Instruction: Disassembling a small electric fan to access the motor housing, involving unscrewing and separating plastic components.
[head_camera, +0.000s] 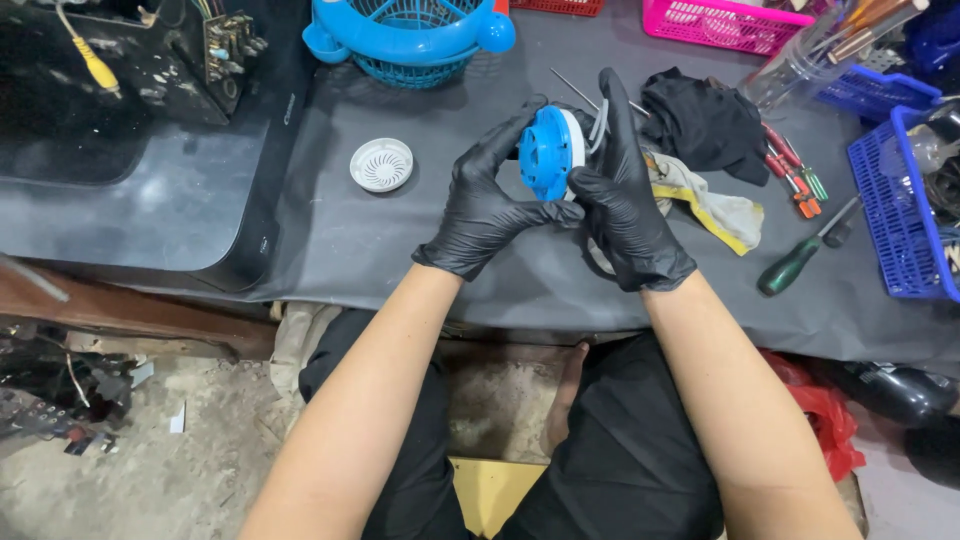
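**Round blue part held between two gloved hands over the bench**

A round blue-and-white part (551, 151) is gripped from both sides, raised just above the dark work mat (400, 240). The left hand (487, 205), in a black glove, is curled round the part's left edge, thumb and fingers closed onto it. The right hand (622, 195), also gloved in black, is closed on the white rim at the right, with the forefinger stretched upward past the part. The thumbs are seen touching below the part.

Just behind the right hand, a stained rag with a yellow strip (710, 205) is spread on the mat, and a black cloth (705, 125) is bunched beside it. A white round grille (381, 164) lies well apart to the left. Red-handled screwdrivers (795, 175) and a green-handled screwdriver (795, 262) are noted to the right, near a blue crate (900, 230). At the far edge, a blue plastic basket (405, 35) and a pink basket (720, 22) are recorded. A black appliance casing (150, 200) is set at the left.
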